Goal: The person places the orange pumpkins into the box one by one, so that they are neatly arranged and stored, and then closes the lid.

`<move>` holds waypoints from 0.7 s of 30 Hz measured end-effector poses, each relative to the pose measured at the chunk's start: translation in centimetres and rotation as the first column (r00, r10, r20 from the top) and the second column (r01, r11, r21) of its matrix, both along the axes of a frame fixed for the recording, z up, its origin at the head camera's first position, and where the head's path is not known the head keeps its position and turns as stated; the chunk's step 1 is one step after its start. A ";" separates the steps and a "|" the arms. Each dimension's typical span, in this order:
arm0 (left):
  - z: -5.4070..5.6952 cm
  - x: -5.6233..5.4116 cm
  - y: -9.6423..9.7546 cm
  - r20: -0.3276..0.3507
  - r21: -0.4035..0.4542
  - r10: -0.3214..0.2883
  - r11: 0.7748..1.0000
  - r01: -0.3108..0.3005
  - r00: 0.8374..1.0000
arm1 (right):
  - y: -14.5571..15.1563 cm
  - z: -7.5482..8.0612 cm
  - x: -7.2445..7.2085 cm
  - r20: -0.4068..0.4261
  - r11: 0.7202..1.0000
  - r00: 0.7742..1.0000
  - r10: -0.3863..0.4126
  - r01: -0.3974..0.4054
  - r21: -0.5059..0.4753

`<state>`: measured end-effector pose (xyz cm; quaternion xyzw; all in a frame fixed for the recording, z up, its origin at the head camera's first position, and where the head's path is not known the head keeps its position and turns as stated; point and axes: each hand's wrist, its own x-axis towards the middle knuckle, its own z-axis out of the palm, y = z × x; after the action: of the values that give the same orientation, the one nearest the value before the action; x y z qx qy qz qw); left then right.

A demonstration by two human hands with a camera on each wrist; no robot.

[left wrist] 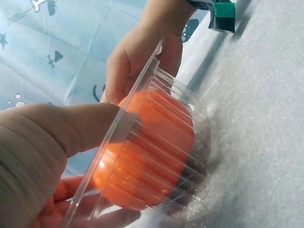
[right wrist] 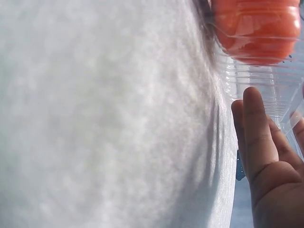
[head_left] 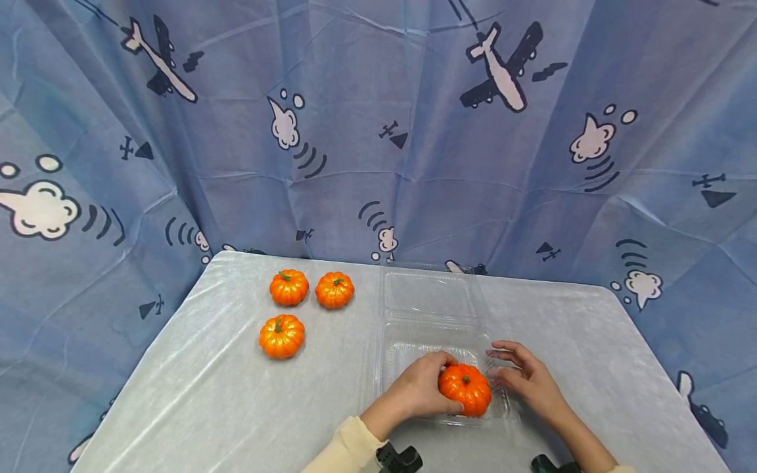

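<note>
My left hand [head_left: 418,389] grips an orange toy pumpkin [head_left: 465,390] with a green stem, its thumb on the near side and fingers behind. The pumpkin sits low in the front right corner of a clear plastic clamshell container [head_left: 405,355]. In the left wrist view the same pumpkin [left wrist: 159,137] shows through the ribbed clear wall. My right hand [head_left: 531,382] is beside the container's right wall, its fingertips right at the rim. From the right wrist, the fingers [right wrist: 256,123] look extended along the wall.
The container's clear lid [head_left: 430,294] lies folded open toward the back of the white-covered table [head_left: 207,394]. Three more orange pumpkins stand on the left: one nearer [head_left: 282,336], two behind [head_left: 289,288] [head_left: 334,290]. A blue patterned curtain [head_left: 355,118] hangs behind the table.
</note>
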<state>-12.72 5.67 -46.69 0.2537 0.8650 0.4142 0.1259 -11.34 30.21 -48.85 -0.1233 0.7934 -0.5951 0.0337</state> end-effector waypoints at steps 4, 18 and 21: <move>0.0 0.0 0.1 0.017 0.007 -0.006 1.000 0.006 1.000 | 0.0 0.0 0.0 0.008 1.000 1.000 -0.007 0.007 0.010; -0.2 -0.1 0.3 0.029 -0.035 -0.006 0.999 0.007 1.000 | 0.0 0.0 -0.1 0.010 1.000 1.000 -0.001 0.001 0.013; -0.3 -0.1 0.4 0.032 -0.035 -0.011 0.999 0.012 0.999 | 0.0 0.0 -0.1 0.011 1.000 1.000 -0.005 0.005 0.018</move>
<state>-12.85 6.03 -46.95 0.2497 0.8685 0.4024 0.1466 -11.43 30.24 -48.82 -0.1177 0.7989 -0.5886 0.0379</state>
